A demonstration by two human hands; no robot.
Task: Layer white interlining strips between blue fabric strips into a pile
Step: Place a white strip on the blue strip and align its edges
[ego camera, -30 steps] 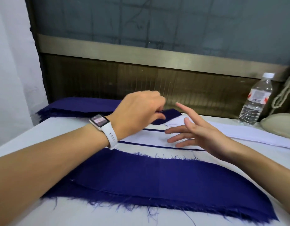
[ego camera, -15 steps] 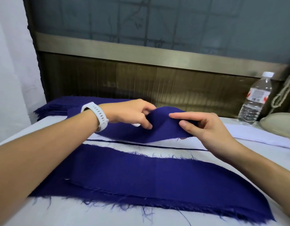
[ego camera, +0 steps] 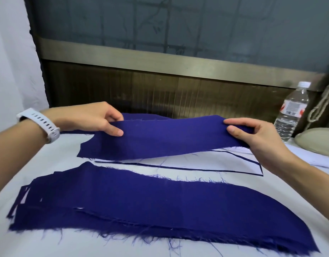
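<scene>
A frayed stack of blue strips lies nearest on the white counter, with slivers of white showing at its left end. Just beyond it, a white interlining strip tops the working pile, a thin blue edge outlining it from beneath.

Above that pile a person holds a single blue fabric strip spread between both hands. The left hand, a white watch at its wrist, pinches the strip's far edge between thumb and curled fingers. The right hand pinches the right end the same way. The strip's left tail droops to the counter or very near it.

The cloth looks light and limp. It sags between the two grips, and its raw edges shed threads. Holding it at both ends along one long edge, clear of the fringe, should keep it flat for laying. The interlining below appears thin and apt to shift, so the strip probably needs to be lowered gently.

Farther back lie more blue strips, and loose white interlining sits to the right. A plastic water bottle and a beige padded object stand at the far right.
</scene>
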